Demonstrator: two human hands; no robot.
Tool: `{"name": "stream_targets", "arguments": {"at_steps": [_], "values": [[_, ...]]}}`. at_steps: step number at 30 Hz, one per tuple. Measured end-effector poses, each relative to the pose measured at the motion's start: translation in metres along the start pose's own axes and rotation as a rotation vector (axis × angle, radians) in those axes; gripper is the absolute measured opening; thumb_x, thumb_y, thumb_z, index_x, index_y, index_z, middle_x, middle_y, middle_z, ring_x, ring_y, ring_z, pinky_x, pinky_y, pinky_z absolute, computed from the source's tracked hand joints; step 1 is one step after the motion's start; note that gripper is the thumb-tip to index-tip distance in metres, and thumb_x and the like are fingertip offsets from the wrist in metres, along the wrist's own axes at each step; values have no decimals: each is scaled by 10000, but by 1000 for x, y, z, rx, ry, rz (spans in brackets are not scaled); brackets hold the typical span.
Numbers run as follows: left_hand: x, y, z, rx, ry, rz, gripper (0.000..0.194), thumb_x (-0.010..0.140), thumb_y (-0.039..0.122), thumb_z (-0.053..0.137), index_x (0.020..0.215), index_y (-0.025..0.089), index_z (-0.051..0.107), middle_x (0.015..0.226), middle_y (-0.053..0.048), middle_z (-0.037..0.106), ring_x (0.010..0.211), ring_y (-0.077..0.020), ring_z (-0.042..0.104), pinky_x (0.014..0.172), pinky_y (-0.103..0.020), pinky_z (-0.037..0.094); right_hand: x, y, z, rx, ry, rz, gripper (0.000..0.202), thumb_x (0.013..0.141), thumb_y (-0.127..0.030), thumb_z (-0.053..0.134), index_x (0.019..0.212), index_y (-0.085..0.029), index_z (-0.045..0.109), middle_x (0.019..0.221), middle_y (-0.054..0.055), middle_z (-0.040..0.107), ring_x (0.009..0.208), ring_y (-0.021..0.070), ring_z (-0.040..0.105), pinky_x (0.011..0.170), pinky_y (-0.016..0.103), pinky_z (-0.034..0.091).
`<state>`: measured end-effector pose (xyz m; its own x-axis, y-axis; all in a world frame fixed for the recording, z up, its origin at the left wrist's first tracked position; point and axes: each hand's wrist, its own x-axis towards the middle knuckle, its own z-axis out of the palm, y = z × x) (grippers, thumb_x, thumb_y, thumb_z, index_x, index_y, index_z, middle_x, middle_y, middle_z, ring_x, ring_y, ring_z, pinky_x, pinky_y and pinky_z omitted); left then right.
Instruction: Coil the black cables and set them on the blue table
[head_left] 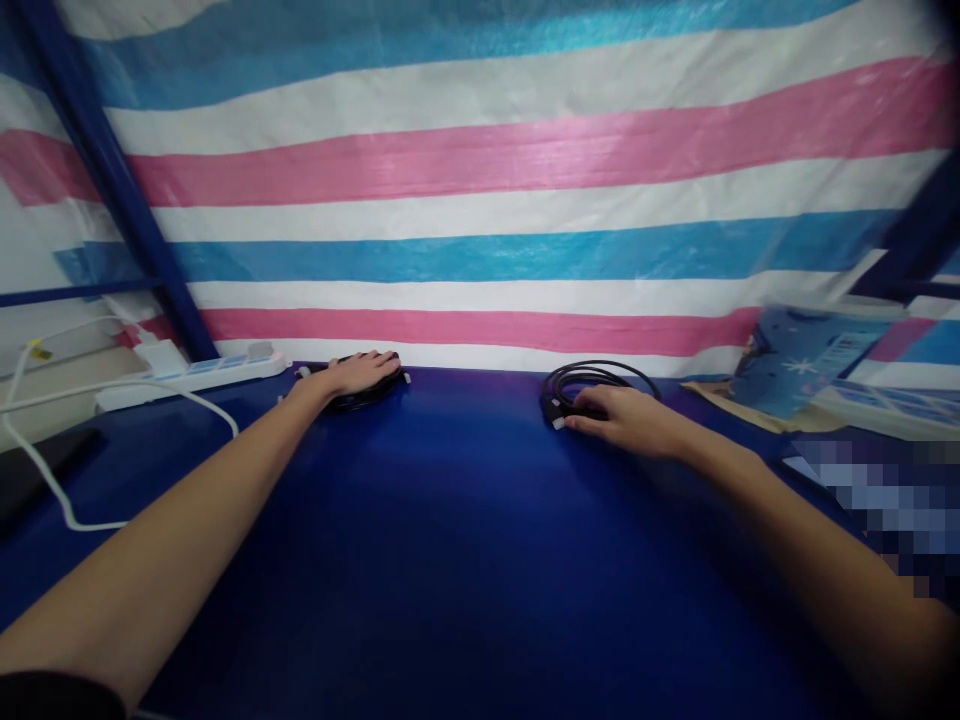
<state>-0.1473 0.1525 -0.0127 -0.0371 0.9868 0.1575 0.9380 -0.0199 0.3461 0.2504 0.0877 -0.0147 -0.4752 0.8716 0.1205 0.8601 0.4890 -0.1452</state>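
Blue tabletop (450,560) under my arms; far R is pixelated, can't make out what's there. Dark flat obj. (37,475) at L edge is cut off. My L hand (364,373) hides much of the L cable bundle (366,402); it lies palm-down on top, fingers stretched out, not wrapped round. My R hand (619,412) is on the near side of the R cable coil (553,385), thumb & fingers bent w/ a small gap betw. tips; can't tell if clamped, some fingers hidden. Both cables sit at the table's back, well apart, L one near the white power strip (202,377). Both black; R one's in loose loops, pale-tipped plug (556,418) by my thumb. L one's flatter, w/ pale ends poking out.
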Motion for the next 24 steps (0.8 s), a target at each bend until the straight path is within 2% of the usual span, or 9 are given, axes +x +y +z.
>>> {"name": "stream_targets", "arguments": {"at_steps": [3,6,9,12,13,15,19,21,24], "values": [[2,6,3,30,19,41,530,789,595,478,1210,297,599,1379,-85,505,1292,-359,397,1046,-562,203,-3,2,-3,-31,4,15,240,839,-325,508,968,-166,634,951,104,685,828,241,630,669,307,434],[-3,11,-4,40,119,43,499,873,507,362,1141,195,645,1293,-145,573,1228,-361,461,1012,-520,282,-4,5,-9,-81,42,51,187,836,-240,463,838,-165,635,850,107,684,754,240,625,631,311,417],[-23,25,-13,32,275,68,518,917,397,258,1174,113,607,1283,-173,568,1216,-319,471,1002,-430,324,-6,2,-21,-116,137,104,238,858,-247,402,867,-148,618,876,149,672,768,275,613,647,350,404],[-56,54,-12,-24,346,170,479,897,352,332,1308,164,491,1294,-108,568,1184,-249,502,1004,-355,339,-11,-11,-35,-92,286,140,284,878,-292,367,957,-149,599,926,159,663,823,295,607,682,370,403],[-67,67,-8,-95,327,229,495,874,355,396,1326,166,468,1257,-111,590,1127,-248,541,979,-357,365,-14,-19,-39,-49,340,126,282,878,-307,374,962,-156,596,923,149,663,827,291,606,689,370,406],[-89,93,5,-216,190,336,616,820,383,504,1383,158,393,1286,-138,562,1118,-265,549,980,-383,374,-19,-37,-45,73,427,51,255,866,-327,411,945,-175,600,912,121,667,825,279,605,699,367,416],[-111,134,40,-355,-32,587,849,735,461,607,1452,179,250,1508,-140,280,1354,-289,308,1084,-416,276,-27,-73,-45,259,482,-130,204,857,-355,474,922,-218,611,949,79,665,880,265,596,748,369,427],[-111,139,53,-338,-138,578,827,712,471,618,1421,174,316,1483,-156,321,1334,-319,336,1066,-462,293,-29,-83,-42,334,499,-154,201,858,-371,486,921,-226,611,949,68,663,879,255,592,759,369,428],[-104,125,57,-337,-218,544,500,725,319,582,1207,187,565,1270,-131,568,1170,-304,512,986,-454,372,-29,-79,-40,435,496,-127,210,827,-391,513,880,-218,621,888,57,663,835,245,588,732,358,425]]}}
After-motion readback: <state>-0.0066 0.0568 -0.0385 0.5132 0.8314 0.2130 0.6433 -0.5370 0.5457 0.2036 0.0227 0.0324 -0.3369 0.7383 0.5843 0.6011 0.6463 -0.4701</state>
